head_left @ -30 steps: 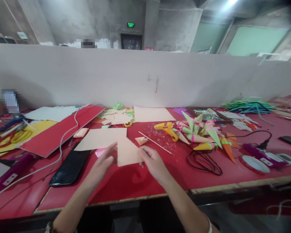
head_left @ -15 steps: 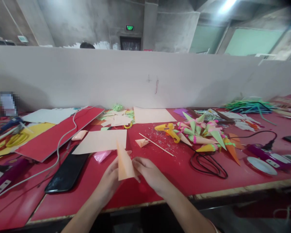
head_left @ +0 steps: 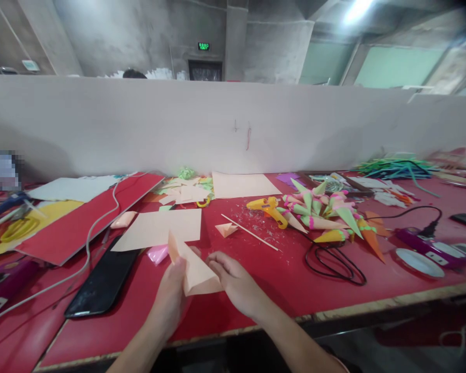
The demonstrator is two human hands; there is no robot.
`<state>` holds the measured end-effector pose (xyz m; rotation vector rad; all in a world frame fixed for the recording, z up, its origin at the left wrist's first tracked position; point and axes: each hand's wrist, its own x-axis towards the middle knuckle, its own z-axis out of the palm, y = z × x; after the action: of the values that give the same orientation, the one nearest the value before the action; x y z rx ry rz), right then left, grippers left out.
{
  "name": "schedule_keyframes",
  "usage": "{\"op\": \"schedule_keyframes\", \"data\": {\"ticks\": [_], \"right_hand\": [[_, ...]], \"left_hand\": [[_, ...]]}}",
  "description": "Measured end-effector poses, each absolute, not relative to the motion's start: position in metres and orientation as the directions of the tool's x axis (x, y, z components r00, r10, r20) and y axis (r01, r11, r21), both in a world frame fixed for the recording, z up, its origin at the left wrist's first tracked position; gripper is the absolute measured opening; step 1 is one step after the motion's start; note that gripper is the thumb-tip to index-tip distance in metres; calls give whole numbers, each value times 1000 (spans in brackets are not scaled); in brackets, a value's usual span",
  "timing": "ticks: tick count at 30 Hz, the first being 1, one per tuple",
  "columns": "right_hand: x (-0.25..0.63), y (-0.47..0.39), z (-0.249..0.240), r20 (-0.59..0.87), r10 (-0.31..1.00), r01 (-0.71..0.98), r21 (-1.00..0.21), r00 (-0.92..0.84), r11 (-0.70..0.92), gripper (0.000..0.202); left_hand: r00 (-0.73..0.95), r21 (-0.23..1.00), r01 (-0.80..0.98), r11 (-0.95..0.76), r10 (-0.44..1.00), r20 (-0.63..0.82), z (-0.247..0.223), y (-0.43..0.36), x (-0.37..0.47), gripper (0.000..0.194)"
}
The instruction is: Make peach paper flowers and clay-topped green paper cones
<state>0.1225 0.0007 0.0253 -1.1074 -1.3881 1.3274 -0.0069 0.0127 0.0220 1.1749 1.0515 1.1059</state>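
Observation:
A folded peach paper is held between my two hands above the red table. My left hand is closed on its left side, the thumb lying on the paper near a raised flap. At the right edge, the fingers of my right hand pinch the paper. Just beyond my hands lie a flat peach sheet, a small folded peach piece and a thin wooden stick. A shiny pink piece sits left of the held paper.
A yellow glue gun lies beside a pile of paper cones, its black cord looped in front. To the left are a black phone-like slab, a red board and a white cable. A purple power strip is right.
The paper has tilted and opened out to the right, showing a broader face. My left thumb now presses its front, while my right hand has moved slightly right along its edge.

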Motion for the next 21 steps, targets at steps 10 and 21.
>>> {"op": "schedule_keyframes", "data": {"ticks": [10, 21], "right_hand": [[130, -8, 32, 385, 920, 291, -874, -72, 388, 25], [146, 0, 30, 290, 957, 53, -956, 20, 289, 43]], "left_hand": [[51, 979, -131, 154, 988, -149, 7, 15, -12, 49], [62, 989, 115, 90, 993, -98, 25, 17, -22, 33]]}}
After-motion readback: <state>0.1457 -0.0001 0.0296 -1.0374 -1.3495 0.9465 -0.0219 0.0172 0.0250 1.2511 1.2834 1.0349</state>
